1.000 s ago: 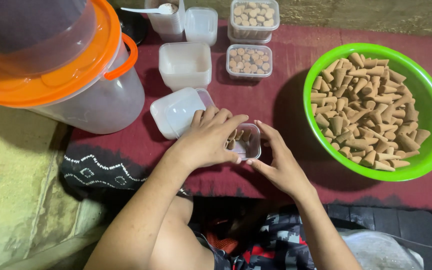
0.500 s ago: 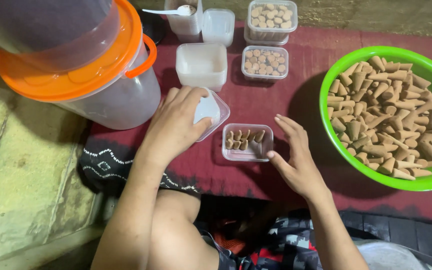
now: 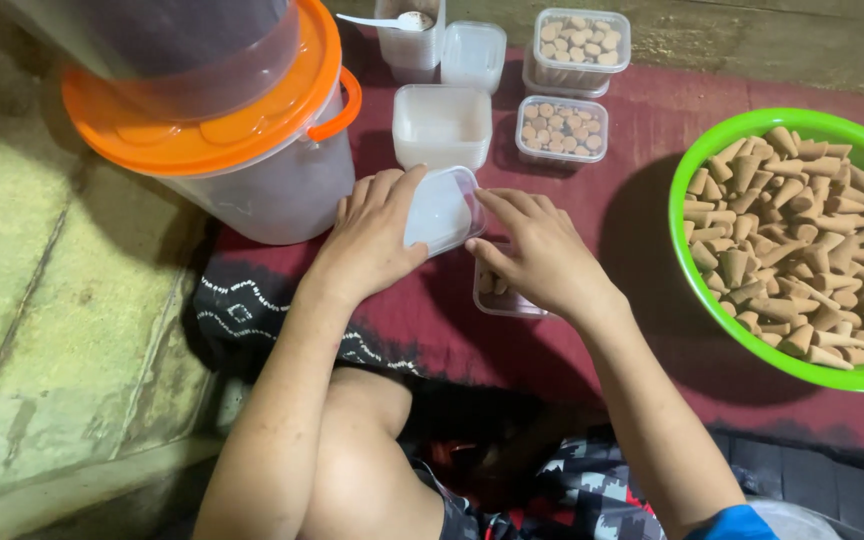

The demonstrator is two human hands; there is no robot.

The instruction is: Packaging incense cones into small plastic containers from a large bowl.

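Lid (image 3: pixel 439 210) gripped by left hand (image 3: pixel 372 240), right hand (image 3: pixel 537 255) pinching its edge; square it over the filled tub (image 3: pixel 500 296) before pressing.

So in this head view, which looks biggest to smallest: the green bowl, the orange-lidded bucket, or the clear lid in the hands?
1. Orange-lidded bucket, though nearness to the camera inflates it
2. Green bowl, fairly close in size
3. Clear lid, plainly smallest
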